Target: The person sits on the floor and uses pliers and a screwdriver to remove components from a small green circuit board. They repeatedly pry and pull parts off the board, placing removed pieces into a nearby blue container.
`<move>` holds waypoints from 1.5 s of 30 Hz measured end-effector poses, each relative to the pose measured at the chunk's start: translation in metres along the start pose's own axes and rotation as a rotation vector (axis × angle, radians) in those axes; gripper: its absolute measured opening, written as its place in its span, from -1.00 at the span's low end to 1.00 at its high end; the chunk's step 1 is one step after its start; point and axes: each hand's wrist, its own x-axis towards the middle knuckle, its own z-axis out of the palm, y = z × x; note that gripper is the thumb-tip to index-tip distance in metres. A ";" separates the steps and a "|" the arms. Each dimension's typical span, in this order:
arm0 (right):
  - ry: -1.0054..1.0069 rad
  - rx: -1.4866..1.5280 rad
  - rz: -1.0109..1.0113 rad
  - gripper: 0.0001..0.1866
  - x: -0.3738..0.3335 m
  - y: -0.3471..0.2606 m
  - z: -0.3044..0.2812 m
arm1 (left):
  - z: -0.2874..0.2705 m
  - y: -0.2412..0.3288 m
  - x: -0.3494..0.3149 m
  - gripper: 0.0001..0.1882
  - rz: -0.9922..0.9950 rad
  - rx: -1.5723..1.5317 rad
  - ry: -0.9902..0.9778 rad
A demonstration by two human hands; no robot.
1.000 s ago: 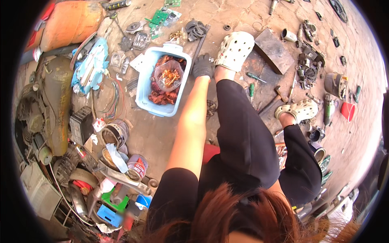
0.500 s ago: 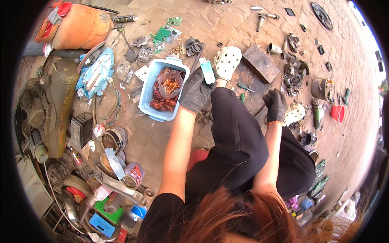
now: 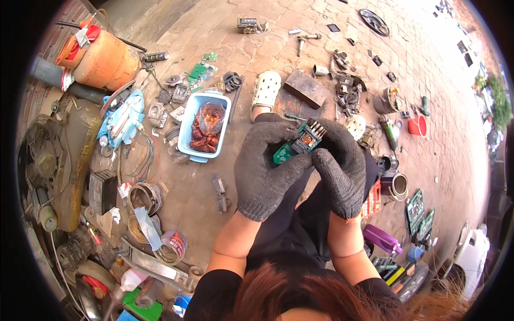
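Observation:
Close in front of me, both dark-gloved hands hold a small green circuit board (image 3: 303,141) that carries mounted parts and a row of metal prongs. My left hand (image 3: 265,168) grips its left edge between thumb and fingers. Around the pronged end are the thumb and curled fingers of my right hand (image 3: 342,168). To the left of my hands stands a light blue basin (image 3: 185,125) with reddish-brown scrap (image 3: 203,143), which looks like copper windings. A clear plastic tub (image 3: 212,119) of coppery bits sits on that scrap.
A metal block (image 3: 305,89) and a screwdriver (image 3: 294,116) lie beyond my hands, near my white clogs (image 3: 266,90). Loose circuit boards (image 3: 197,71) are past the basin. Motor parts (image 3: 348,93) and a red bucket (image 3: 417,127) are at right; an orange gas cylinder (image 3: 107,61) stands far left.
My right hand has come from beside my right knee to the board. The left has drawn the board closer, and its component side now shows. The view has shifted.

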 end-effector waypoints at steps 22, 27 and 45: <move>0.172 -0.129 -0.196 -0.61 -0.105 -0.030 -0.015 | 0.012 0.061 -0.071 -0.47 -0.114 -0.145 -0.265; 0.186 -0.132 -0.195 -0.57 -0.105 -0.026 -0.019 | 0.017 0.060 -0.073 -0.48 -0.165 -0.230 -0.246; 0.075 -0.157 0.092 -0.72 -0.052 0.056 -0.049 | 0.015 -0.039 -0.040 -0.39 -0.507 0.037 -0.487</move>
